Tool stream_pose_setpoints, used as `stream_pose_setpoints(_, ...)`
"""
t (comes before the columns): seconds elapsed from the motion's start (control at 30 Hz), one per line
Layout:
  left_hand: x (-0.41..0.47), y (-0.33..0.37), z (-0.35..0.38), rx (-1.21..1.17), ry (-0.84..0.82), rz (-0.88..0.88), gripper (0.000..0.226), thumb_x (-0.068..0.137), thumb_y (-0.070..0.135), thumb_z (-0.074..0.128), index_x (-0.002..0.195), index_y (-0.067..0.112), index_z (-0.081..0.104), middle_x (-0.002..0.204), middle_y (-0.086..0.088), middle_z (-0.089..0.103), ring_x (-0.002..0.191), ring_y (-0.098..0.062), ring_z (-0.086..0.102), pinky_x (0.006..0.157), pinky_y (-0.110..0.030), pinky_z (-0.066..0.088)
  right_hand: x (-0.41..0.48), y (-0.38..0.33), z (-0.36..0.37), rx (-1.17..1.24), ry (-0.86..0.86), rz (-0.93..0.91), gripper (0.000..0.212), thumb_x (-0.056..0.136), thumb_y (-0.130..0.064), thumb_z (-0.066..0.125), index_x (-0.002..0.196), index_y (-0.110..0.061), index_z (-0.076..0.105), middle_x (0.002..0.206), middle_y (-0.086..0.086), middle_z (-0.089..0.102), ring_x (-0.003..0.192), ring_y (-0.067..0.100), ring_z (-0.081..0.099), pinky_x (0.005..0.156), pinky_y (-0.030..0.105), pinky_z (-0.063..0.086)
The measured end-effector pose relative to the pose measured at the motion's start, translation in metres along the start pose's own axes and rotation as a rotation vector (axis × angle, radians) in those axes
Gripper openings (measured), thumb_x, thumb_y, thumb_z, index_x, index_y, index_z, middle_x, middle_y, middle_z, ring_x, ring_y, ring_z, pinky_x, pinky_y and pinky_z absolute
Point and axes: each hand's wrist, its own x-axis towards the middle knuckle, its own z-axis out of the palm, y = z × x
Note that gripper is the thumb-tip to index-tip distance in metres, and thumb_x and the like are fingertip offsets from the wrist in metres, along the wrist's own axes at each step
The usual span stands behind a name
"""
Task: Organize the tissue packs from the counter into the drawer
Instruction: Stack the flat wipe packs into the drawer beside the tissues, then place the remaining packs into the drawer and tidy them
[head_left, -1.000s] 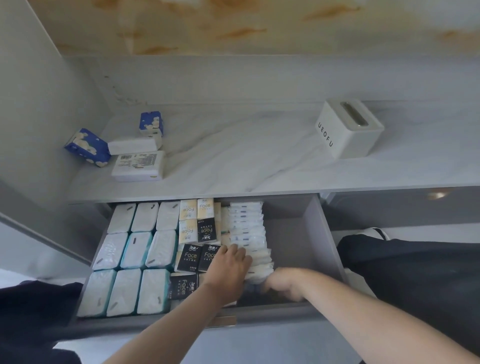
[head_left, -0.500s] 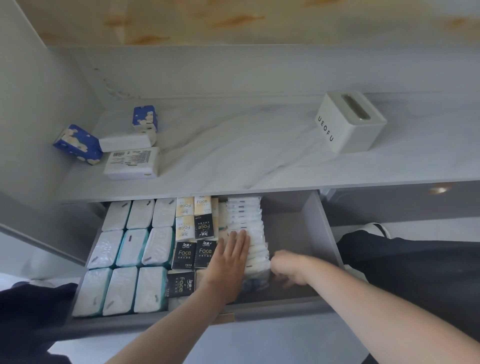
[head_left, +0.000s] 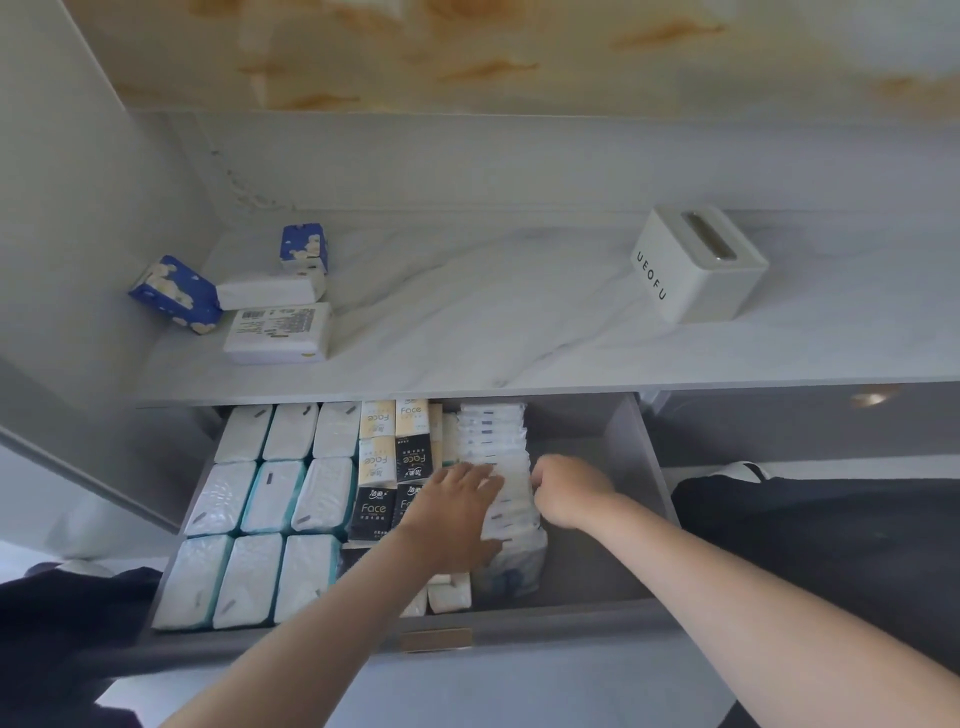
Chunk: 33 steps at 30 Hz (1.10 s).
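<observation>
The grey drawer (head_left: 597, 577) is pulled out below the marble counter (head_left: 467, 322). It holds several white soft packs (head_left: 270, 499) on the left, black and cream "Face" packs (head_left: 379, 467) in the middle, and a row of thin white packs (head_left: 498, 441) standing on edge. My left hand (head_left: 452, 514) lies flat, fingers spread, against the left side of that row. My right hand (head_left: 566, 491) presses the row's right side with curled fingers. On the counter's left lie two blue patterned packs (head_left: 174, 293) (head_left: 305, 247) and two white packs (head_left: 280, 332) (head_left: 270, 291).
A white tissue box (head_left: 698, 262) lettered UEOFU stands on the counter at the right. The drawer's right third (head_left: 587, 545) shows bare grey floor. A dark cloth (head_left: 821, 525) lies to the right of the drawer, another at the lower left. A brass handle (head_left: 436, 640) is on the drawer front.
Both hands slid farther back along the row of thin white packs, squeezing it upright from both sides. The view shifted slightly lower.
</observation>
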Motion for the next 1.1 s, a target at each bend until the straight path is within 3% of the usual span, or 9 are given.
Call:
stream_pose_setpoints(0.17, -0.002, -0.040, -0.053, -0.294, 0.247, -0.118, 0.049, 0.092, 0.039, 0.056, 0.139, 0.026, 0.047, 0.133, 0.003, 0.054, 0.126, -0.019, 0.044, 0.106, -0.035, 0.037, 0.000, -0.049, -0.026, -0.064, 0.284, -0.162, 0.022, 0.095, -0.024, 0.043, 0.096, -0.020, 0.065, 0.093, -0.003, 0.066, 0.080, 0.019, 0.059, 0.063, 0.030, 0.043)
stream_pose_setpoints(0.33, -0.018, -0.113, -0.095, -0.333, 0.363, -0.296, 0.039, 0.092, 0.032, 0.059, 0.130, 0.025, 0.053, 0.111, 0.006, 0.062, 0.109, -0.018, 0.053, 0.092, -0.034, 0.045, 0.010, -0.117, -0.050, 0.079, 0.341, -0.363, 0.022, 0.092, -0.026, 0.046, 0.098, -0.025, 0.068, 0.102, -0.006, 0.070, 0.091, 0.020, 0.063, 0.073, 0.031, 0.049)
stream_pose_setpoints(0.53, -0.052, -0.208, -0.108, -0.172, 0.407, -0.506, 0.042, 0.091, 0.029, 0.058, 0.132, 0.024, 0.051, 0.123, 0.001, 0.059, 0.116, -0.021, 0.048, 0.097, -0.036, 0.041, 0.048, -0.204, -0.068, 0.078, 0.321, -0.474, 0.027, 0.093, -0.020, 0.050, 0.116, -0.025, 0.064, 0.125, -0.001, 0.058, 0.113, 0.021, 0.057, 0.091, 0.031, 0.047)
stream_pose_setpoints(0.67, -0.062, -0.260, -0.116, -0.156, 0.519, -0.629, 0.051, 0.085, 0.008, 0.054, 0.135, 0.017, 0.049, 0.132, -0.009, 0.050, 0.123, -0.029, 0.040, 0.101, -0.039, 0.036, 0.075, -0.261, -0.074, -0.017, 0.355, -0.531, 0.038, 0.091, -0.019, 0.055, 0.129, -0.022, 0.056, 0.132, 0.006, 0.045, 0.122, 0.027, 0.048, 0.094, 0.035, 0.045)
stream_pose_setpoints(0.8, -0.062, -0.307, -0.123, 0.000, 0.608, -0.591, 0.052, 0.084, 0.005, 0.058, 0.136, 0.010, 0.052, 0.149, -0.018, 0.037, 0.139, -0.038, 0.028, 0.109, -0.048, 0.027, 0.103, -0.310, -0.085, -0.122, 0.464, -0.599, 0.050, 0.088, -0.019, 0.059, 0.137, -0.020, 0.050, 0.136, 0.010, 0.042, 0.125, 0.030, 0.042, 0.099, 0.038, 0.041)
stream_pose_setpoints(0.97, -0.045, -0.342, -0.134, 0.193, 0.385, -0.572, 0.060, 0.096, 0.015, 0.050, 0.151, 0.014, 0.029, 0.162, -0.013, 0.015, 0.150, -0.030, 0.007, 0.121, -0.044, 0.004, 0.156, -0.347, -0.111, -0.072, 0.472, -0.532, 0.051, 0.095, -0.028, 0.051, 0.145, -0.028, 0.042, 0.143, 0.009, 0.036, 0.131, 0.029, 0.037, 0.102, 0.036, 0.036)
stream_pose_setpoints(1.1, -0.023, -0.357, -0.138, 0.307, 0.274, -0.651, 0.046, 0.101, 0.024, 0.042, 0.146, 0.016, 0.038, 0.156, -0.012, 0.027, 0.145, -0.030, 0.020, 0.117, -0.044, 0.014, 0.200, -0.366, -0.129, -0.055, 0.347, -0.473, 0.054, 0.098, -0.046, 0.045, 0.151, -0.042, 0.033, 0.159, 0.004, 0.019, 0.144, 0.027, 0.024, 0.117, 0.041, 0.027)
